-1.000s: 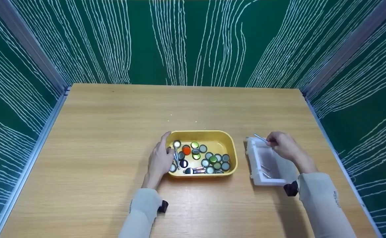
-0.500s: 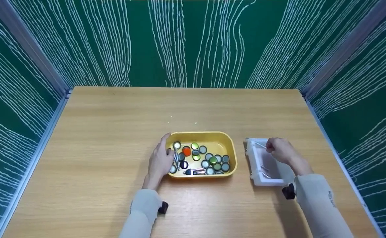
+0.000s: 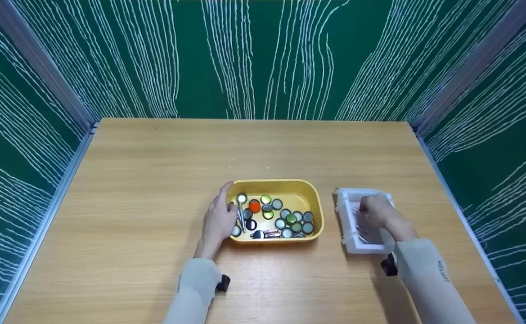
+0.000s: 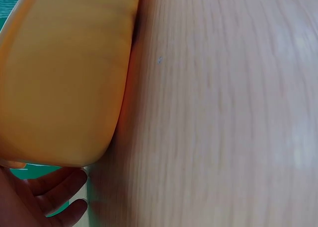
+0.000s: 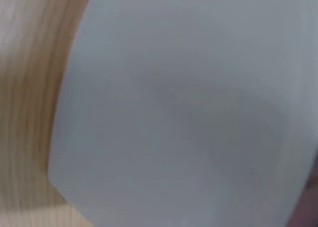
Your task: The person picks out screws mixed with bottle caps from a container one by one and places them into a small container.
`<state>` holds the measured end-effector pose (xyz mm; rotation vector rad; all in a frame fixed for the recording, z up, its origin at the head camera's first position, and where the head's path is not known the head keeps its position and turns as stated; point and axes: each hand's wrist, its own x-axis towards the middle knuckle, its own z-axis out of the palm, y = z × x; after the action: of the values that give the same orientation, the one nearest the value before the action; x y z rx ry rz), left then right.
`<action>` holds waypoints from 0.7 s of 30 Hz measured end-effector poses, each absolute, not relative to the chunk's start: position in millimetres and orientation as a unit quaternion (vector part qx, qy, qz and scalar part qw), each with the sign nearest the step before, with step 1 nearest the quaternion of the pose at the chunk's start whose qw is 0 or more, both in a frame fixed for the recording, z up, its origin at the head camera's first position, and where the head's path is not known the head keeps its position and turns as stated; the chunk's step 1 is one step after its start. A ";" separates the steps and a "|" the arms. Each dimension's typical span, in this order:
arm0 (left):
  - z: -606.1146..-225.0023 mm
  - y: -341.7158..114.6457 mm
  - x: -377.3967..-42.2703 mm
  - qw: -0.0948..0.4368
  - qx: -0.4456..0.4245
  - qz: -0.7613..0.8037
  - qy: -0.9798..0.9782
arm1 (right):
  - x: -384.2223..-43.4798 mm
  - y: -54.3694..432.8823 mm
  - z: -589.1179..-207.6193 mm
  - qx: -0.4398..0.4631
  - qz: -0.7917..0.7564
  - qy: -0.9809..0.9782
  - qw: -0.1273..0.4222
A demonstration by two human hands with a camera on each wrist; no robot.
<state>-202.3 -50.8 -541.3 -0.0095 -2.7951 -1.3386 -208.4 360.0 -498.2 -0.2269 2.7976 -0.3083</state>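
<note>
My left hand [image 3: 219, 218] holds the left end of a yellow plastic tub [image 3: 310, 191], thumb over the rim and fingers along the outside. Its fingers [image 4: 59, 192] show beside the tub's wall in the left wrist view. Inside the tub lie several bottle caps [image 3: 291, 218], an orange cap [image 3: 254, 206] and some thin silver rods [image 3: 241, 218]. Over on the right, my right hand [image 3: 379, 213] reaches down into a white box [image 3: 347, 225], fingers curled in a pinch. A thin metal rod [image 3: 355, 209] shows faintly at its fingertips. Other thin metal pieces [image 3: 361, 236] lie on the box's floor.
Both containers stand on a wooden table [image 3: 132, 202], with a gap between them. Tiny white specks [image 3: 230, 167] dot the wood behind the tub. Green panels [image 3: 191, 67] with white wavy lines enclose the back and sides.
My right hand has moved down and slightly left into the white box, carrying the thin rod from above its far edge. My left hand keeps its hold on the tub.
</note>
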 end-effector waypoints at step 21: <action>-538.6 -50.8 -201.6 0.015 0.005 -0.427 -0.904 | -200.1 355.8 -506.3 -0.096 -0.119 0.966 0.208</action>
<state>-201.6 -50.8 -538.6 0.0148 -2.8125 -1.3287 -200.1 355.8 -506.3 -0.2666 2.6889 -0.3315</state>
